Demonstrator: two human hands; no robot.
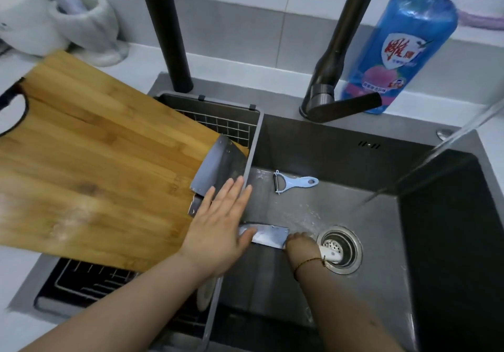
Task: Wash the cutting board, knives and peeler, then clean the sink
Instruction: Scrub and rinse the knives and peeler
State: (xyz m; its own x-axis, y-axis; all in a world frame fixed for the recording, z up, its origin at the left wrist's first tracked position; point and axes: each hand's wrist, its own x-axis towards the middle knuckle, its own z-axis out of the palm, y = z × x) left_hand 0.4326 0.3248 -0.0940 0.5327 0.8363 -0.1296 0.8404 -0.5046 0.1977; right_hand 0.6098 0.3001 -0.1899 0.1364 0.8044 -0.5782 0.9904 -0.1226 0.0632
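A wooden cutting board (95, 160) lies tilted across the wire basket (231, 125) at the left of the dark sink (354, 310). A wide cleaver blade (218, 166) rests at the board's right edge. My left hand (218, 229) is spread with straight fingers over the basket rim, just below that cleaver, its thumb over the end of a second blade. That second knife (268, 235) lies on the sink floor. My right hand (300, 245) grips its white handle beside the drain (341, 248). A light blue peeler (296, 182) lies further back on the sink floor.
Water (436, 155) streams in from the right and lands near the drain. A black faucet (335, 78) and a black pipe (169, 29) stand behind the sink. A blue dish soap bottle (401, 46) is at the back right, white containers (54, 24) at the back left.
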